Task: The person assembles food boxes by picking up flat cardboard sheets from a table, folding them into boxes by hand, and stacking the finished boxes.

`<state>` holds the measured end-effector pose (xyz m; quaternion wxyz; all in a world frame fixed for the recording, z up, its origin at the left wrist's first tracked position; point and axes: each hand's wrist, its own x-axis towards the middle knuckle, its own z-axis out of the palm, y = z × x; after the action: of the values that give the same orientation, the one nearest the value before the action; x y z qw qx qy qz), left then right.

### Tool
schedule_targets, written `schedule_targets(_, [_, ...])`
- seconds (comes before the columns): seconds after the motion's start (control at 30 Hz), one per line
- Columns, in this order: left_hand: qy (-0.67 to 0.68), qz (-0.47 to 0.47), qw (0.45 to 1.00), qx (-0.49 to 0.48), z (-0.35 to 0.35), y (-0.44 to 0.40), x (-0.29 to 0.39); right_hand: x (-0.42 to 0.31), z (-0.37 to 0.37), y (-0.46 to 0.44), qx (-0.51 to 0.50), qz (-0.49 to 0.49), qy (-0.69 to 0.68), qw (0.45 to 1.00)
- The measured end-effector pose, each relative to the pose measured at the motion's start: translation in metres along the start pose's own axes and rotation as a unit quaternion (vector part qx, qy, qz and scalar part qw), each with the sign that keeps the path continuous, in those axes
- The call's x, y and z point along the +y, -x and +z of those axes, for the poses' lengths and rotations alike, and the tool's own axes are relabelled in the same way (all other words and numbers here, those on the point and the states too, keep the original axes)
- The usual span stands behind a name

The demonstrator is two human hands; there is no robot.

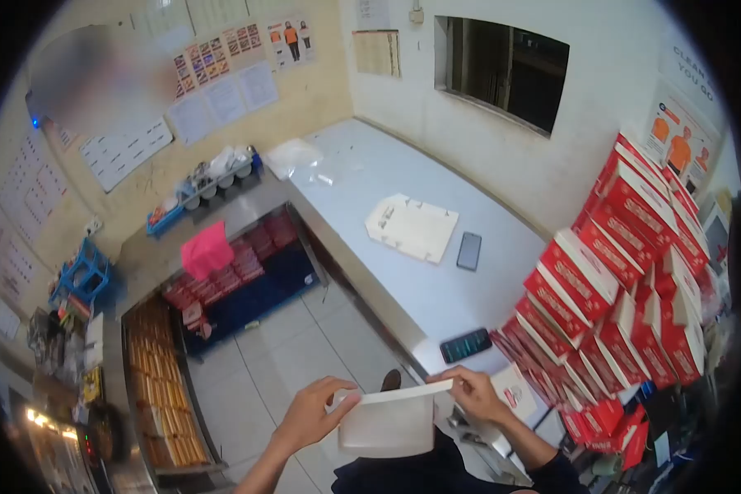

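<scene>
A partly folded white cardboard box (pixel 387 430) is held up in front of my body, above the floor beside the table. My left hand (pixel 315 412) grips its left top edge between thumb and fingers. At the opposite end, my right hand (pixel 474 393) is closed on the box's raised flap. On the table, a flat white box blank (pixel 412 228) with cut tabs lies beyond my hands. Near my right hand rests a dark phone (pixel 465 346) with its screen lit, and a second phone (pixel 468 251) lies beside the blank.
Red and white folded boxes (pixel 572 276) are stacked high on the table's right side. The pale tabletop (pixel 403 288) runs back to the wall. At left are a metal counter with a pink cloth (pixel 207 249), a blue rack (pixel 84 273) and a shelf of orange-brown packs (pixel 163 387).
</scene>
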<state>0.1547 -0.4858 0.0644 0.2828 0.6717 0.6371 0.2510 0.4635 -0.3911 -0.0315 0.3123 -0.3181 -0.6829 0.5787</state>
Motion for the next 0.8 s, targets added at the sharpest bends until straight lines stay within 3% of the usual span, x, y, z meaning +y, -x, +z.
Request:
schedule_targets(0.03, [-0.006, 0.008, 1.000, 0.003, 0.001, -0.019, -0.022, 0.006, 0.002, -0.021, -0.008, 0.029, -0.095, 0.995])
schedule_targets(0.07, [0.231, -0.045, 0.972, -0.006, 0.004, -0.034, -0.052, 0.017, 0.008, -0.045, 0.008, 0.016, -0.122, 0.992])
schedule_targets(0.13, [0.482, -0.076, 0.872, -0.041, 0.001, -0.071, -0.100, 0.025, 0.003, -0.093, 0.040, -0.010, -0.006, 0.999])
schedule_targets(0.17, [0.478, -0.071, 0.874, -0.046, 0.012, -0.094, -0.130, 0.058, -0.004, -0.112, 0.053, -0.025, 0.032, 0.998])
schedule_targets(0.23, [0.376, -0.038, 0.925, 0.035, 0.045, -0.144, -0.187, 0.073, 0.004, -0.155, 0.161, 0.001, -0.032, 0.986])
schedule_targets(0.27, [0.350, -0.073, 0.931, 0.072, 0.051, -0.180, -0.188, 0.078, 0.000, -0.181, 0.169, 0.005, -0.032, 0.985])
schedule_targets(0.3, [0.322, -0.113, 0.934, 0.107, 0.063, -0.213, -0.183, 0.084, -0.002, -0.203, 0.242, 0.028, -0.013, 0.970])
schedule_targets(0.37, [0.264, -0.018, 0.950, 0.163, 0.090, -0.279, -0.175, 0.087, 0.001, -0.237, 0.337, 0.060, 0.043, 0.939])
schedule_targets(0.43, [0.079, 0.061, 0.978, 0.181, 0.094, -0.332, -0.158, 0.110, -0.005, -0.268, 0.386, 0.059, 0.117, 0.913])
schedule_targets(0.47, [0.059, 0.096, 0.980, 0.162, 0.096, -0.356, -0.173, 0.143, -0.013, -0.275, 0.410, 0.054, 0.153, 0.897])
schedule_targets(0.53, [-0.007, 0.135, 0.987, 0.092, 0.105, -0.400, -0.226, 0.192, -0.043, -0.271, 0.324, 0.077, 0.339, 0.880])
schedule_targets(0.57, [-0.056, 0.137, 0.988, 0.040, 0.111, -0.417, -0.253, 0.207, -0.045, -0.273, 0.329, 0.098, 0.335, 0.877])
schedule_targets(0.6, [-0.053, 0.135, 0.989, 0.018, 0.128, -0.428, -0.272, 0.219, -0.043, -0.274, 0.337, 0.142, 0.321, 0.874])
schedule_targets(0.67, [0.111, 0.096, 0.988, -0.038, 0.157, -0.437, -0.296, 0.245, -0.020, -0.275, 0.347, 0.201, 0.301, 0.865])
schedule_targets(0.73, [0.156, 0.067, 0.984, -0.051, 0.164, -0.438, -0.296, 0.259, 0.006, -0.296, 0.486, 0.127, 0.096, 0.860])
schedule_targets(0.8, [0.199, 0.029, 0.978, -0.063, 0.167, -0.431, -0.301, 0.244, 0.018, -0.303, 0.512, 0.160, 0.023, 0.844])
